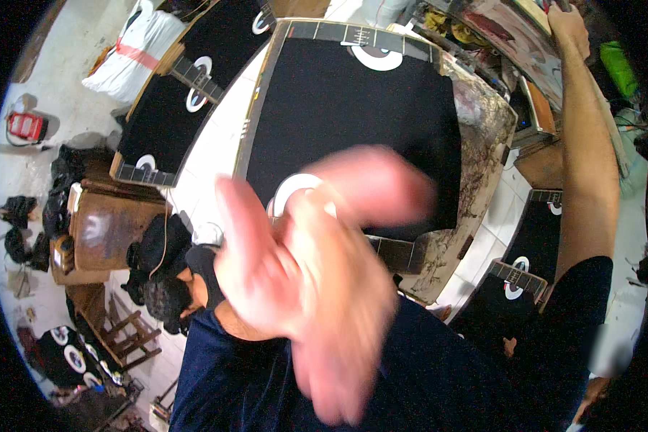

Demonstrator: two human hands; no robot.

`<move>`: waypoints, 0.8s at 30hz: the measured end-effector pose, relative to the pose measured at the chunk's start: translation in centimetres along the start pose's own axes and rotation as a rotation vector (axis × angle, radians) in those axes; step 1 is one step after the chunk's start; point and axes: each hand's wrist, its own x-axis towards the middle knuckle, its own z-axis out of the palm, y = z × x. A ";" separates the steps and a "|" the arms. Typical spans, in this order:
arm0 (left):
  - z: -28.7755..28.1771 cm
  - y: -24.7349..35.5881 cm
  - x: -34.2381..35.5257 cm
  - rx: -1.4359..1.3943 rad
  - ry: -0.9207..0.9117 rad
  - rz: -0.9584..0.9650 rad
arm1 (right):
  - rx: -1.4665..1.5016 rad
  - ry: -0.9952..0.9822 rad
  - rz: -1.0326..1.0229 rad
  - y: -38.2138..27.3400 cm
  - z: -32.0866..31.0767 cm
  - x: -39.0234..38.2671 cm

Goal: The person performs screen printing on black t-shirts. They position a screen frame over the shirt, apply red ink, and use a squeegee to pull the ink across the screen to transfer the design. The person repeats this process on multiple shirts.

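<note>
My left hand (302,266) is raised close in front of me, blurred by motion. Its fingers are spread and nothing shows in them. Below it, a black fabric panel (353,122) lies on a stained board (482,155). A white ring-shaped print (379,59) marks the panel's far edge; another ring (289,189) is partly hidden behind my fingers. Stretched out to the far right, my right hand (573,34) is closed at the top edge of a tilted, red-stained frame (507,29). The fingertips there are small and partly out of view.
More black panels lie on boards at the left (158,133) and right (536,234). A person's dark-haired head (167,306) is close at lower left. Beyond are a brown cabinet (111,234), a wooden stool (126,331), a white sack (140,54) and a red device (27,128).
</note>
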 end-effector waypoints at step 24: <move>-35.2 13.7 -16.3 1.549 1.262 -0.342 | -0.128 0.243 0.116 2.1 3.2 0.1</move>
